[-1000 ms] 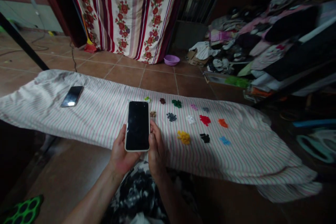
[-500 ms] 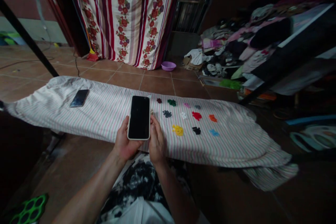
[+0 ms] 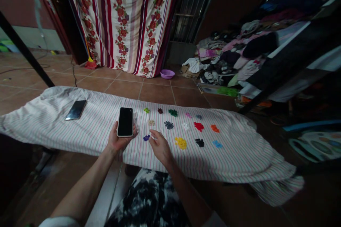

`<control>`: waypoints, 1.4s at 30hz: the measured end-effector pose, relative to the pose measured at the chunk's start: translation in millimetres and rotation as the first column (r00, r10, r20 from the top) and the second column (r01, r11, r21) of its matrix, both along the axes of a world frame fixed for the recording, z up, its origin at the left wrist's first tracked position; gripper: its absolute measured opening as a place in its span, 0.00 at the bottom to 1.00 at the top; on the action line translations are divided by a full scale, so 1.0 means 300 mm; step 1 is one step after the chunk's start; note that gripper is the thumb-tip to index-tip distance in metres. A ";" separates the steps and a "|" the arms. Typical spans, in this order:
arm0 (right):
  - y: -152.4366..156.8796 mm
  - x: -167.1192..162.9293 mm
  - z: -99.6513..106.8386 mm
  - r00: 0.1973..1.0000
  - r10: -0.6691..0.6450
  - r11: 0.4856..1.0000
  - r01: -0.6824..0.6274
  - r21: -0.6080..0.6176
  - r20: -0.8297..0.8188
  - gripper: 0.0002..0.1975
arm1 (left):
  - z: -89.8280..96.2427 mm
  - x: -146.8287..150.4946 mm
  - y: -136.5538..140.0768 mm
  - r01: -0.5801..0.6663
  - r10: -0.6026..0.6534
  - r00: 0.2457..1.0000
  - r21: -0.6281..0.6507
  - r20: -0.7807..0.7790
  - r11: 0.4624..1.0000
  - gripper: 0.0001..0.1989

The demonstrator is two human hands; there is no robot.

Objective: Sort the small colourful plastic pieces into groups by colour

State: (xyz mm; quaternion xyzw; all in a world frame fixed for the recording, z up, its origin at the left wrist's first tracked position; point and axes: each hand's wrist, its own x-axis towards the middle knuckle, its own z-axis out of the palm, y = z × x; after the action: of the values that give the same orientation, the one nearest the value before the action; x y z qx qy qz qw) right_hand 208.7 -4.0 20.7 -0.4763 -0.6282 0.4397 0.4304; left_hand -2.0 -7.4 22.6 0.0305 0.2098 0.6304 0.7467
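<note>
My left hand (image 3: 119,142) holds a smartphone (image 3: 125,122) with a dark screen and a pale case, above the striped cloth (image 3: 103,113). My right hand (image 3: 160,147) hovers apart from the phone, fingers half bent with a gap between them and nothing visible in them. Beside its fingertips lies a small pile of purple pieces (image 3: 146,138). Near it are beige pieces (image 3: 151,122), dark grey pieces (image 3: 168,125) and yellow pieces (image 3: 180,143). Lime green pieces (image 3: 146,110) lie farther back. Something clear, perhaps a plastic bag (image 3: 136,118), shows beside the phone.
A second phone (image 3: 76,110) lies on the cloth at left. More coloured piles, such as red pieces (image 3: 198,126) and black pieces (image 3: 199,142), spread rightward. Beyond stand a purple basin (image 3: 167,74), a broom (image 3: 91,63) and a clothes heap (image 3: 229,56).
My right hand has come away from the phone. My left hand has carried the phone leftward, uncovering the purple, beige and lime piles. The view has shifted slightly.
</note>
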 end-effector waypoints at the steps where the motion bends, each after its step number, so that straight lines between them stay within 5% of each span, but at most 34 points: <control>1: 0.038 0.001 -0.006 0.999 0.007 0.999 -0.008 0.032 0.043 0.15 | -0.014 -0.008 0.012 0.009 -0.009 1.000 0.009 0.006 1.000 0.32; 8: 0.266 -0.014 -0.070 0.941 -0.018 0.970 -0.066 0.236 0.338 0.20 | -0.074 -0.042 0.063 0.004 -0.008 0.998 0.068 0.062 0.998 0.34; 15: 0.375 -0.044 -0.181 0.908 -0.044 0.912 -0.134 0.389 0.417 0.21 | -0.103 -0.053 0.088 0.016 -0.020 0.998 0.072 0.054 0.997 0.36; 25: 0.391 -0.073 -0.220 0.823 -0.047 0.919 -0.187 0.348 0.566 0.20 | -0.103 -0.055 0.092 0.022 -0.023 1.000 0.067 0.019 0.997 0.34; 33: 0.408 -0.082 -0.209 0.835 -0.013 0.916 -0.211 0.342 0.550 0.17 | -0.109 -0.057 0.097 0.045 -0.048 0.998 0.073 0.045 0.996 0.36; 37: 0.376 -0.042 -0.204 0.822 -0.089 0.926 -0.140 0.351 0.562 0.22 | -0.110 -0.058 0.095 0.043 -0.045 0.998 0.063 0.040 0.997 0.37; 42: 0.362 -0.026 -0.200 0.809 -0.084 0.975 -0.052 0.214 0.582 0.25 | -0.106 -0.056 0.095 0.037 -0.038 0.999 0.049 0.029 0.998 0.36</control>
State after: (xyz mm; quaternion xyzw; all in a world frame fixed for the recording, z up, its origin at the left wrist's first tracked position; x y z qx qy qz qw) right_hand 200.9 104.7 -39.3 -0.5437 -0.7709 0.1950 0.2685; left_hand -18.8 21.1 -9.3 0.0428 0.1828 0.6216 0.7605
